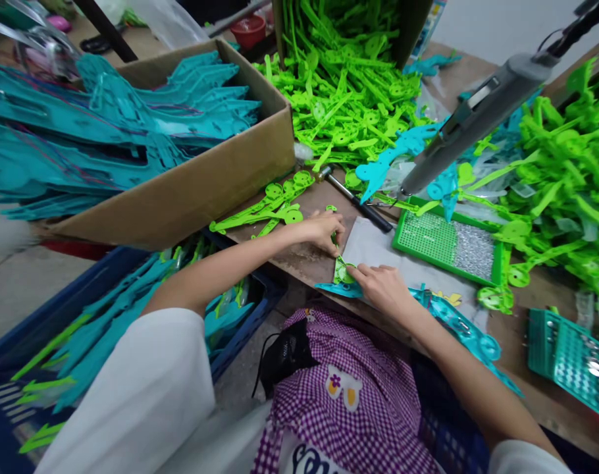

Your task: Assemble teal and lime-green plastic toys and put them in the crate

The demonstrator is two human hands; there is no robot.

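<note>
At the table's front edge, my left hand (324, 232) is closed, fingers bent down on a small bright green plastic part (345, 273). My right hand (381, 283) reaches the same part from the other side, thumb and forefinger pinched at its edge. A long teal plastic piece (457, 319) lies under my right wrist, its narrow end showing below the green part. Beside my left hand rest several green arm-shaped pieces (274, 201). Just beyond both hands lies a hammer (359, 199) with a black handle. My fingers partly cover the green part.
A grey electric screwdriver (477, 118) hangs at the right above a green tray (403, 234) of small metal pieces. A teal tray (569, 359) stands farther right. Green parts (343, 99) heap at the back. A cardboard box (195, 187) holds teal pieces; a blue crate (8, 355) sits below.
</note>
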